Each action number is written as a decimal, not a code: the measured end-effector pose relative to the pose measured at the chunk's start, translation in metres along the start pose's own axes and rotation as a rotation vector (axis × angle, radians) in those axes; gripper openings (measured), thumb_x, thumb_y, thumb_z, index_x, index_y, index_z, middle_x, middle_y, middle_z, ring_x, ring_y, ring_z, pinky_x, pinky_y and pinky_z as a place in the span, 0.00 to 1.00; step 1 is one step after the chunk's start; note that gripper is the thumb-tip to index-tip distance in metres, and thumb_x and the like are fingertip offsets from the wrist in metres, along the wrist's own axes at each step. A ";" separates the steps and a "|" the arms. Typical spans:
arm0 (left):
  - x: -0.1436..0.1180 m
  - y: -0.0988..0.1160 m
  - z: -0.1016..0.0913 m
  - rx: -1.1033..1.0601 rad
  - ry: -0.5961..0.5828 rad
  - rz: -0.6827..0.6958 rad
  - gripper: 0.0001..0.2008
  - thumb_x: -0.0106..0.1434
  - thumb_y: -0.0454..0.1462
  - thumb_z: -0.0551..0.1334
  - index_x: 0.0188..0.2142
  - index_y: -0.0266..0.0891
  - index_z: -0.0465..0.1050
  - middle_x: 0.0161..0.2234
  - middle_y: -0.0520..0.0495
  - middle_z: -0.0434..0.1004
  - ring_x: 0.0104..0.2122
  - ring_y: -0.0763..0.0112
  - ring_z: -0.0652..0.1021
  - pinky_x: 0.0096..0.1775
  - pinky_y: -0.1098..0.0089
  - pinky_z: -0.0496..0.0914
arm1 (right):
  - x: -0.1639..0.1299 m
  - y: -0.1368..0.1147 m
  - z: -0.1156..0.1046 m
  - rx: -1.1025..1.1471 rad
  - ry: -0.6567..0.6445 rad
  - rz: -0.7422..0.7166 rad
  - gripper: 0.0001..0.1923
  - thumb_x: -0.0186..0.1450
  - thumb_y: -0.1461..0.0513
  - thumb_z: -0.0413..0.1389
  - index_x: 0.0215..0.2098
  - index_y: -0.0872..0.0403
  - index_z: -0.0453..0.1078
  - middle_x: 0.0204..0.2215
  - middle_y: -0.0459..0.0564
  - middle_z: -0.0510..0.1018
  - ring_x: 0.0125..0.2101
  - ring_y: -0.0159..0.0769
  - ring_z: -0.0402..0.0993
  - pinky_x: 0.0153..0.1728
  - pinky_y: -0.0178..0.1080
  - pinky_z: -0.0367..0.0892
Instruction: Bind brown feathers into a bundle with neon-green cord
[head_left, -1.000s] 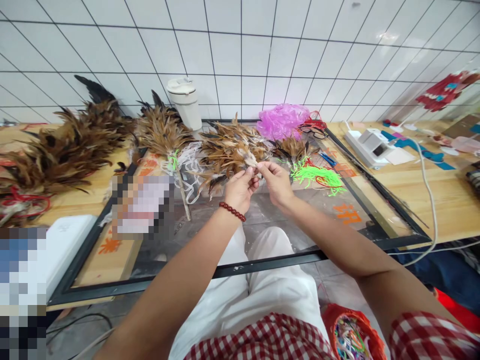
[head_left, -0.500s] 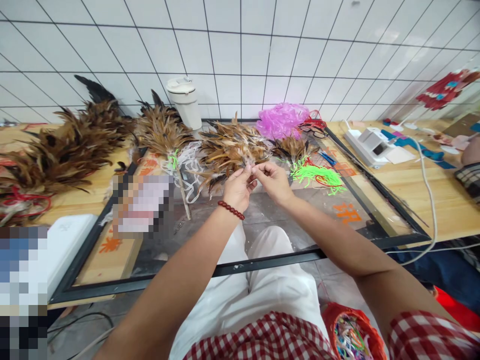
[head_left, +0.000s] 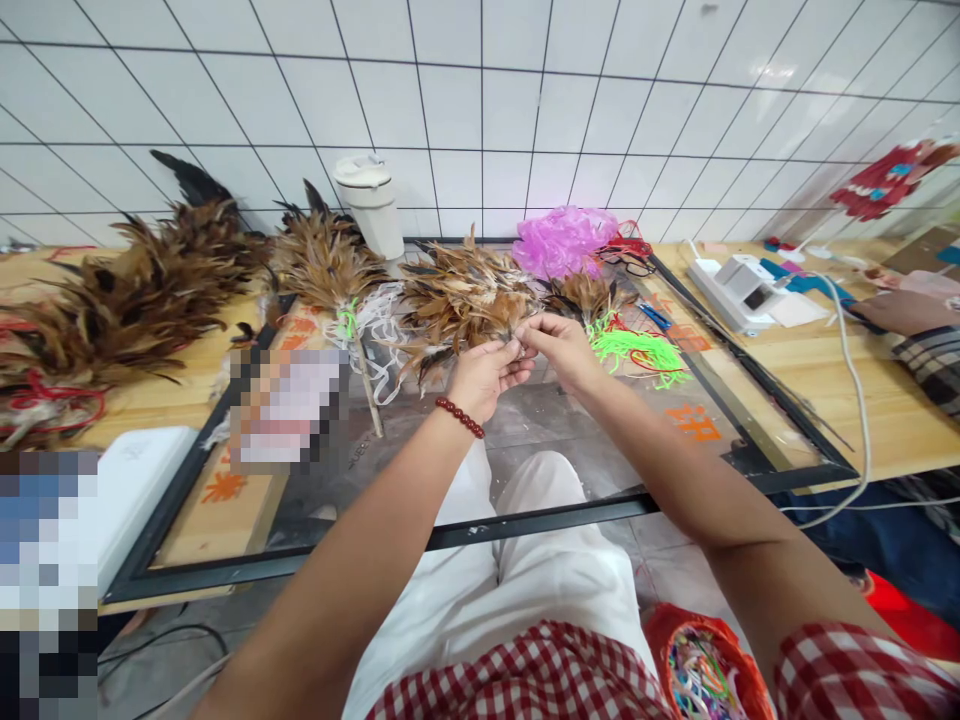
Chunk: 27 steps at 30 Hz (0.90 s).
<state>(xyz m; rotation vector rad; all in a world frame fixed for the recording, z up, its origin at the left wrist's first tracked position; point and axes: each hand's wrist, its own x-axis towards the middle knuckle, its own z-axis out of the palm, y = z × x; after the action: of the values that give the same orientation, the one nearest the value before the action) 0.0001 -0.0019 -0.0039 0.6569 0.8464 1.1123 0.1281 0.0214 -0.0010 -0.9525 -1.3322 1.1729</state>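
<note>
A small tuft of brown feathers sits pinched between both hands at the near edge of the loose feather pile, above the glass-topped surface. The left hand, with one red bead bracelet at its wrist, has its grip clenched on the tuft's base; the right hand meets it fingertip to fingertip, its grip also closed on the tuft. Just right of the hands lies one bunch of neon green cords, and beyond it one pink plastic wad. To the left one bound feather duster lies on its stick, with a heap of more feather dusters further left. One white lidded cup stands far against the tiled wall. At the far right, one white device rests near another person's arm.
</note>
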 end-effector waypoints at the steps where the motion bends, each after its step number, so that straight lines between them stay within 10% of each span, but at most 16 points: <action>1: 0.000 0.000 0.000 0.008 -0.007 -0.002 0.03 0.58 0.32 0.64 0.29 0.31 0.73 0.26 0.45 0.77 0.26 0.74 0.77 0.32 0.73 0.70 | 0.000 0.000 -0.001 -0.011 -0.006 0.003 0.10 0.52 0.57 0.63 0.23 0.56 0.71 0.19 0.42 0.71 0.21 0.27 0.64 0.26 0.34 0.62; 13: 0.003 0.004 -0.003 -0.096 0.007 -0.045 0.02 0.56 0.30 0.65 0.29 0.32 0.72 0.27 0.47 0.76 0.27 0.76 0.76 0.38 0.71 0.71 | -0.001 0.002 -0.017 -0.772 -0.075 -0.483 0.38 0.55 0.54 0.62 0.62 0.50 0.58 0.52 0.57 0.69 0.43 0.45 0.67 0.49 0.52 0.62; 20: 0.001 0.002 -0.001 -0.011 0.059 0.028 0.04 0.61 0.32 0.61 0.29 0.34 0.70 0.24 0.49 0.74 0.23 0.78 0.75 0.32 0.74 0.71 | 0.007 0.002 -0.021 -0.269 -0.273 -0.092 0.27 0.51 0.55 0.66 0.47 0.53 0.71 0.41 0.51 0.76 0.38 0.38 0.71 0.45 0.44 0.67; 27: -0.002 0.006 -0.006 -0.028 -0.299 -0.235 0.05 0.59 0.32 0.63 0.28 0.34 0.69 0.21 0.52 0.67 0.19 0.79 0.71 0.22 0.78 0.67 | 0.003 -0.007 -0.036 0.150 -0.504 0.287 0.20 0.46 0.51 0.69 0.28 0.56 0.73 0.26 0.48 0.78 0.29 0.35 0.75 0.35 0.42 0.72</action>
<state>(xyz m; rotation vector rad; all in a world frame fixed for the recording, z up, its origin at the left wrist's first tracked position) -0.0079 -0.0012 -0.0016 0.6624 0.6310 0.7890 0.1638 0.0274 0.0043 -0.7826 -1.4997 1.7933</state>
